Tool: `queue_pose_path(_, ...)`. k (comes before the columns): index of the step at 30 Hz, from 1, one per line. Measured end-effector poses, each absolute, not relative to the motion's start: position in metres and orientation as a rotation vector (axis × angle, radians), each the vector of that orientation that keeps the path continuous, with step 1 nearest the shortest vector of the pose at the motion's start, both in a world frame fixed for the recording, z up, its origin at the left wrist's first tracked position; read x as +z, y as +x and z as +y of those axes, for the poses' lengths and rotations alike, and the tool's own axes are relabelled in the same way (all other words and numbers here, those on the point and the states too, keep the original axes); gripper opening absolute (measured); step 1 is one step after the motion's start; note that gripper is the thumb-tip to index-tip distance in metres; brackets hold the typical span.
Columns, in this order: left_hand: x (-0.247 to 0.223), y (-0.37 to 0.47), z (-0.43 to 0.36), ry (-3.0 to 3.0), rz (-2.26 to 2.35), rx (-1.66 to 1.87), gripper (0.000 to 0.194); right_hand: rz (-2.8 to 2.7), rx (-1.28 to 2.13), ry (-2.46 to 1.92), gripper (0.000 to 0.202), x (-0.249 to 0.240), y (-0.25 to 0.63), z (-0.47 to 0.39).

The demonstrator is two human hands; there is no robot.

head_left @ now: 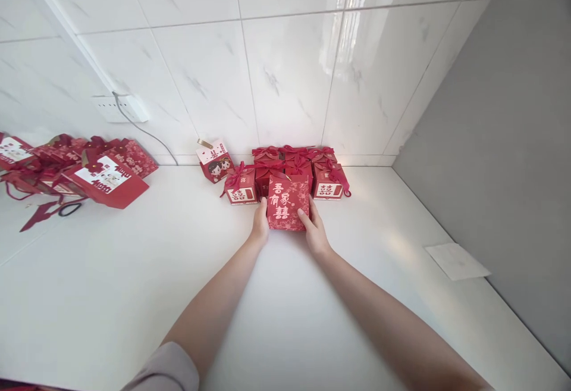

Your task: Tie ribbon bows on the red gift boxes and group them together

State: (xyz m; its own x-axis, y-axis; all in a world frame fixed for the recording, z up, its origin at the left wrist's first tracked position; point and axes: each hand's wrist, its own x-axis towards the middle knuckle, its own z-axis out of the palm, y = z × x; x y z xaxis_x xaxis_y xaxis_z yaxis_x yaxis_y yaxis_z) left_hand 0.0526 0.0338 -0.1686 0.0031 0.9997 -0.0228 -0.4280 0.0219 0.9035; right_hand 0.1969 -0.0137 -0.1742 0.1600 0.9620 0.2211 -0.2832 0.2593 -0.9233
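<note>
Between my two hands is a red gift box (285,215) with pale Chinese characters and a floral print, its front facing me. My left hand (261,219) is closed against its left side. My right hand (314,224) grips the right side, with the thumb on the front face. Right behind it stand several small red boxes with ribbon bows, among them a left box (241,191) and a right box (329,184), each with a white label. A pink and red box (215,162) with cartoon figures leans by the wall at their left.
On the left lies a heap of red gift boxes and bags (104,180) with ribbons. A grey cable (143,129) hangs from a wall socket (120,109). A white sheet (457,261) lies at the right, by the grey panel (504,141). Tiled wall bounds the white tabletop (276,319).
</note>
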Motion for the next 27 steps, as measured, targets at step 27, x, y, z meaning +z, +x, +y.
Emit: queue_pose_path(27, -0.1748, 0.0553, 0.0384, 0.856, 0.862, 1.429, 0.056, -1.036, 1.025, -0.968, 0.057, -0.1739, 0.2014, -0.0072)
